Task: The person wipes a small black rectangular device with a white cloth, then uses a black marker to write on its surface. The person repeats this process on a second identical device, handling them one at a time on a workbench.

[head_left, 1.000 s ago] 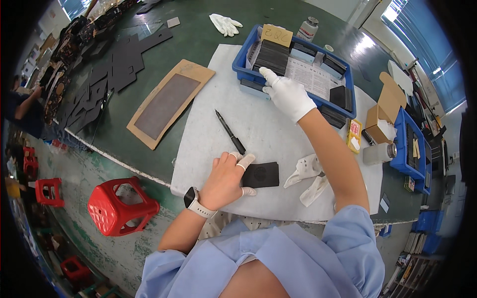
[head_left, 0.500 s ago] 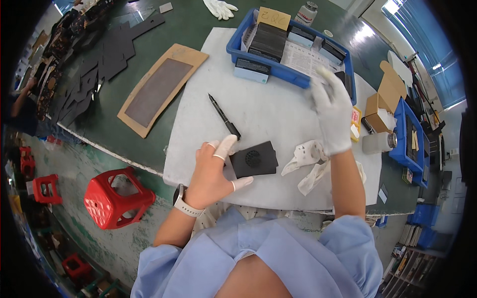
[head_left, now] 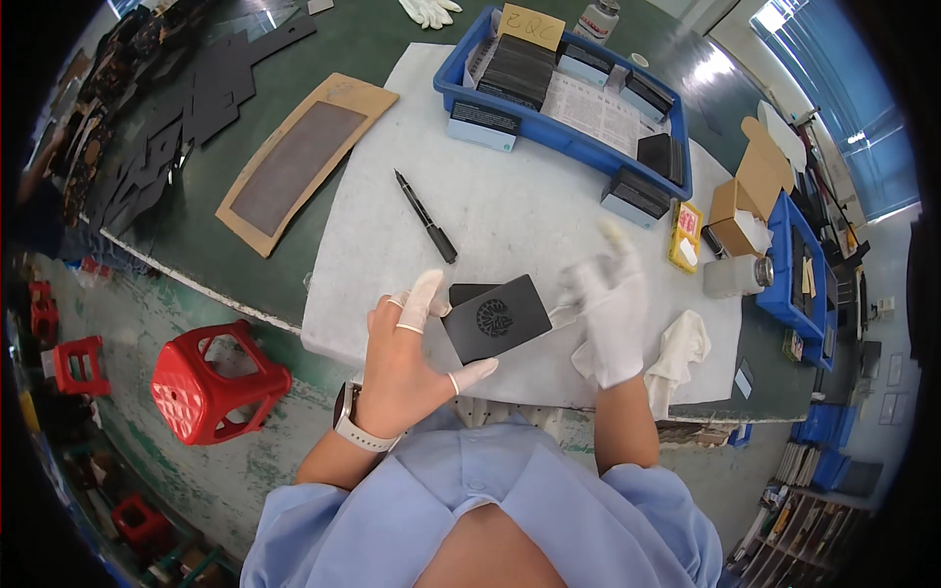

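My left hand [head_left: 402, 358], with white finger cots and a wrist watch, holds a flat black card case [head_left: 495, 318] bearing a round emblem, lifted off the white mat [head_left: 510, 211]. A second black piece [head_left: 463, 292] lies just under it. My right hand [head_left: 608, 309], in a white glove, is blurred at the case's right edge with its fingers spread; whether it touches the case I cannot tell. A black pen [head_left: 426, 218] lies on the mat beyond my left hand.
A blue tray [head_left: 461, 88] of black cases and papers stands at the mat's far edge. A white cloth [head_left: 681, 353] lies right of my gloved hand. Cardboard sheet [head_left: 304, 157], small carton [head_left: 740, 211], jar [head_left: 730, 276] and red stool [head_left: 211, 377] surround the mat.
My right hand came back from the blue tray to the black case. My left hand lifted the case off the mat and tilted it.
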Action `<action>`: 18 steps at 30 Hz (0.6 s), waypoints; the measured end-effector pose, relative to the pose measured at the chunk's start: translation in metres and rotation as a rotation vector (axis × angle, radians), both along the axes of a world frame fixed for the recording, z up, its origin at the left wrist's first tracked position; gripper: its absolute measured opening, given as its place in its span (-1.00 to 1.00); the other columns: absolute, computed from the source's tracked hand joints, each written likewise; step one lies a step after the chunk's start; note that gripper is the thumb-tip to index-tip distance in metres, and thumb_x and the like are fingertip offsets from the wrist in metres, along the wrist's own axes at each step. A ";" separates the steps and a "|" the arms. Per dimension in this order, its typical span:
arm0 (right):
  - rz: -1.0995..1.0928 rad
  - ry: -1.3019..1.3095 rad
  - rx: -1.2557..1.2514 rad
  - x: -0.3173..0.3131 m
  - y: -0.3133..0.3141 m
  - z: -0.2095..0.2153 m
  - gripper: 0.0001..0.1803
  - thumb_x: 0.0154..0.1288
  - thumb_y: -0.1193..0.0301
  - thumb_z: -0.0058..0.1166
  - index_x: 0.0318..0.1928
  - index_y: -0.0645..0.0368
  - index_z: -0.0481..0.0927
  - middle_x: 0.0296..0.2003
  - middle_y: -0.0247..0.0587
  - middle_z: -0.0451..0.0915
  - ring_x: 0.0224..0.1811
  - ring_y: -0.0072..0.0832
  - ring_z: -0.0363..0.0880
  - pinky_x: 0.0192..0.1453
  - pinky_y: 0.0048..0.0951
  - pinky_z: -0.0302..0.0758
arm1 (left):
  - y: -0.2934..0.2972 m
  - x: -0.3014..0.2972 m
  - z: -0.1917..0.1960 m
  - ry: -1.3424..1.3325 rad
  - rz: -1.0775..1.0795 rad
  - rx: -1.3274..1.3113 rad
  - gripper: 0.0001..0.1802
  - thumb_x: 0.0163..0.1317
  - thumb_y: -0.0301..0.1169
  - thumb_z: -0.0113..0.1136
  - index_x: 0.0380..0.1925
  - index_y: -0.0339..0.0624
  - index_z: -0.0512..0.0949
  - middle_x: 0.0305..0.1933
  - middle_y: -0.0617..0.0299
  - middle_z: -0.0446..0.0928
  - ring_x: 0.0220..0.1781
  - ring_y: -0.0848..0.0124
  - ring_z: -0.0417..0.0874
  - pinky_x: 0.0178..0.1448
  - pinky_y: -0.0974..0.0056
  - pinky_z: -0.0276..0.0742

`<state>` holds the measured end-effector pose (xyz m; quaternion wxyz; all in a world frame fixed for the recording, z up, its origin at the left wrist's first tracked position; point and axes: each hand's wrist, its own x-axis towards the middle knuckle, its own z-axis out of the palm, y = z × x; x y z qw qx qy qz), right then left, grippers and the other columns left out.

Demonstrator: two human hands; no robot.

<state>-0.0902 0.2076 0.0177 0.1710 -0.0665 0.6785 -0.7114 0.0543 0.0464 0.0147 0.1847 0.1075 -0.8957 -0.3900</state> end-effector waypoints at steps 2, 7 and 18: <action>0.292 0.180 0.053 0.015 -0.012 -0.011 -0.43 0.19 0.46 0.12 0.21 0.28 0.30 -0.41 -0.20 0.58 -0.51 -0.60 0.54 -0.47 -0.61 0.47 | 0.003 0.000 -0.003 0.033 -0.058 0.035 0.05 -0.31 -0.22 0.56 0.23 -0.31 0.24 -0.20 0.19 0.45 -0.17 0.26 0.39 0.01 0.18 0.24; 0.037 -0.109 0.100 -0.008 -0.003 0.015 -0.56 0.26 0.47 0.06 0.14 0.29 0.39 -0.54 -0.25 0.55 -0.62 -0.61 0.50 -0.51 -0.64 0.43 | 0.001 0.006 0.001 -0.003 -0.100 0.075 0.05 -0.33 -0.25 0.57 0.23 -0.31 0.23 -0.20 0.19 0.46 -0.15 0.26 0.41 0.04 0.19 0.25; 0.230 -0.014 0.150 0.009 -0.008 0.009 -0.62 0.28 0.45 0.08 0.11 0.18 0.46 -0.56 -0.49 0.44 -0.60 -0.80 0.30 -0.55 -0.72 0.22 | 0.000 0.008 0.000 0.047 -0.142 0.075 0.06 -0.33 -0.29 0.57 0.25 -0.30 0.22 -0.17 0.22 0.46 -0.15 0.28 0.44 0.03 0.20 0.23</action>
